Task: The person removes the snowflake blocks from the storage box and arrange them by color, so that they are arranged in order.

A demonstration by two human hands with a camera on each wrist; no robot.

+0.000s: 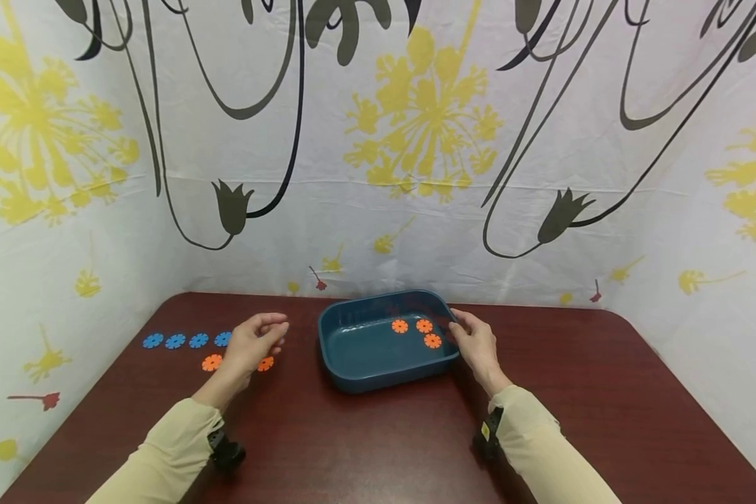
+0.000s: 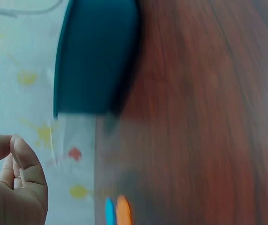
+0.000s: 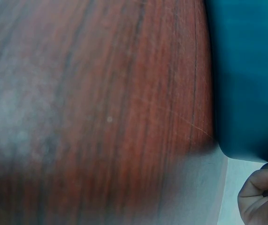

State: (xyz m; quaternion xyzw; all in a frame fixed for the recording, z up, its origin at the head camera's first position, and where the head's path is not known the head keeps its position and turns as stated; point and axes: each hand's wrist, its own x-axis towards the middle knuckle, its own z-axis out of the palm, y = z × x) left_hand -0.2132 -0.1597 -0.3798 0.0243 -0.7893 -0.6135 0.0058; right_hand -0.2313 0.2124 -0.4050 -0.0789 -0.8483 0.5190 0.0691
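Observation:
A deep blue-green rectangular tray [image 1: 378, 381] stands near the back middle of the table, with three orange notched discs, one of them an orange disc [image 1: 432, 341], lying in its right half. My right hand [image 1: 477, 345] grips the tray's right end at the rim; in the right wrist view its curled fingers [image 3: 260, 187] show just by the tray's corner [image 3: 246, 117]. To the left of the tray, my left hand [image 1: 252, 343] hovers over the discs, thumb and fingers loosely bent, with nothing visible between them. Beneath it, orange discs [image 1: 212, 362] show on both sides of the wrist.
Several blue notched discs [image 1: 176, 341] form a row at the table's back left, partly covered by the left hand. The dark red wooden table [image 1: 378, 448] has rounded back corners. A patterned white cloth [image 1: 416, 245] hangs behind it and along both sides.

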